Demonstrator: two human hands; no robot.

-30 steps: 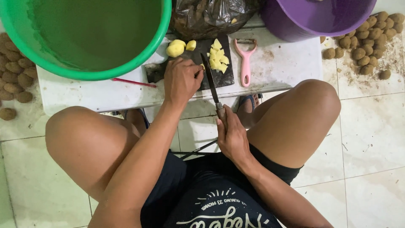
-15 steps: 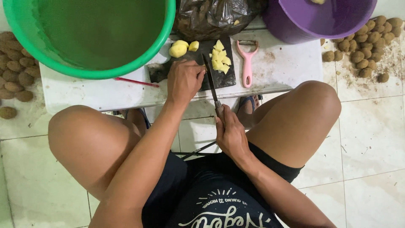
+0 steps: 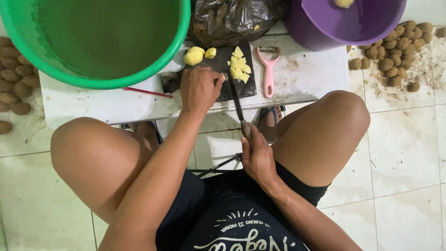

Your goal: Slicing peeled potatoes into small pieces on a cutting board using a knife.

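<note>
While the left hand (image 3: 200, 89) presses curled fingers on the dark rectangular cutting board (image 3: 241, 88), the right hand (image 3: 258, 158) grips a long dark-bladed knife (image 3: 237, 100) beside yellow cut potato pieces (image 3: 239, 68); white low table (image 3: 306, 76), tiled floor (image 3: 404, 153).

Low white table (image 3: 306, 79), green basin (image 3: 100, 44), dark cutting board (image 3: 232, 83), pink peeler (image 3: 268, 69)

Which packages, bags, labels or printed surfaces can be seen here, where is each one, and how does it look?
Plastic bag: at the back of the low white table, between the green basin and the purple bucket; dark, glossy, crumpled.
Shirt print: on the person's black shirt, bottom centre; white lettering under a small sunburst.
No signs or screens.
</note>
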